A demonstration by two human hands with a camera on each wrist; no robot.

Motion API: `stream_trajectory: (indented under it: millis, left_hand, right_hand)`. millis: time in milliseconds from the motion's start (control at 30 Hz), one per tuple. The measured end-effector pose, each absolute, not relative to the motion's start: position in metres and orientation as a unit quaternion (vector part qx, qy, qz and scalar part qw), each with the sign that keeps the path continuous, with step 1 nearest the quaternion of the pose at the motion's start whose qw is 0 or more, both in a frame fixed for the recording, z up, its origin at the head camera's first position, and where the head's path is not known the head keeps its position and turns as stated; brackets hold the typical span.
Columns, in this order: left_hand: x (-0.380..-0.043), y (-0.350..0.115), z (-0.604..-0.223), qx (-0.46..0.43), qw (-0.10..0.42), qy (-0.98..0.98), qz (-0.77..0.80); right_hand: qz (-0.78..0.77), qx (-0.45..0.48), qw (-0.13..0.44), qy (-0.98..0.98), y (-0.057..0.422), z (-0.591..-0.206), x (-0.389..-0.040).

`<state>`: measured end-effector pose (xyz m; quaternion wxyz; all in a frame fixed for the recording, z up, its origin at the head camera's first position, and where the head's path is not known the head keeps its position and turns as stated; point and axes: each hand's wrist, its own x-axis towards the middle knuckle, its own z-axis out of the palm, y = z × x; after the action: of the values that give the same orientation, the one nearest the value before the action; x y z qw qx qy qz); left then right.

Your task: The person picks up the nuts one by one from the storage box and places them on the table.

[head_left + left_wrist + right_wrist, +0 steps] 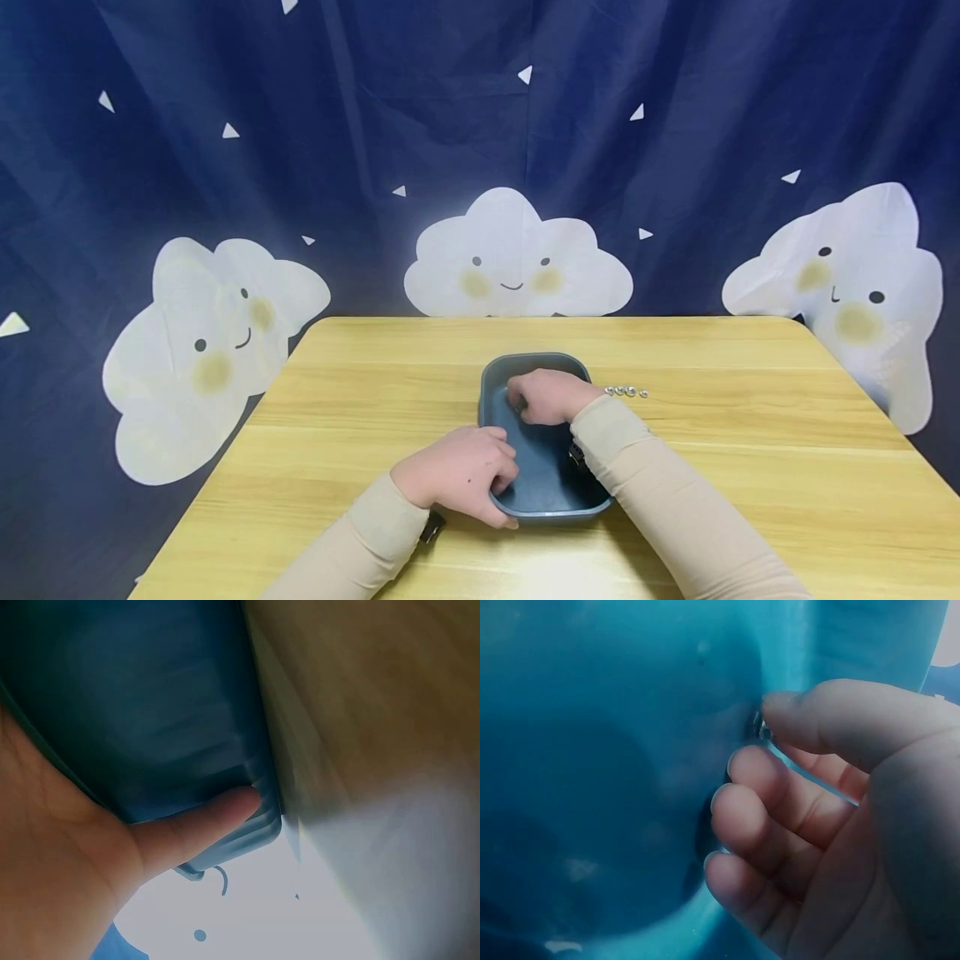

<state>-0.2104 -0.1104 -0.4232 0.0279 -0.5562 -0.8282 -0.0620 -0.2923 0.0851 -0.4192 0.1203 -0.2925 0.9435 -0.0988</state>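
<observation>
A dark blue-grey rectangular plastic bin (pixel 536 467) with rounded corners stands on the wooden table. My left hand (pixel 461 471) grips its near left rim, fingers over the edge inside and thumb (pixel 199 829) along the outer wall. Inside the bin's far part, my right hand (pixel 551 396) reaches down close to the floor. Between its thumb and index finger it pinches a small shiny metal ball (pixel 762 727), mostly covered by the fingertips. The other fingers of that hand curl loosely beside the bin's wall. Several small silver balls (pixel 621 391) lie in a row just right of the bin.
The light wooden table (pixel 360 400) reaches out on both sides of the bin. Behind it hangs a dark blue curtain (pixel 450 100) printed with white clouds and small triangles. My right forearm crosses over the bin's right rim.
</observation>
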Motion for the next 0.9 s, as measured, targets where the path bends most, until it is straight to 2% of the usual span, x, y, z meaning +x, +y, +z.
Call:
stream_trajectory:
  millis: [900]
  left_hand:
    - [-0.2103, -0.1109, -0.4255, -0.556, 0.037, -0.828, -0.065]
  right_hand:
    - [-0.086, -0.341, 0.104, 0.93, 0.0873, -0.4174, -0.2916]
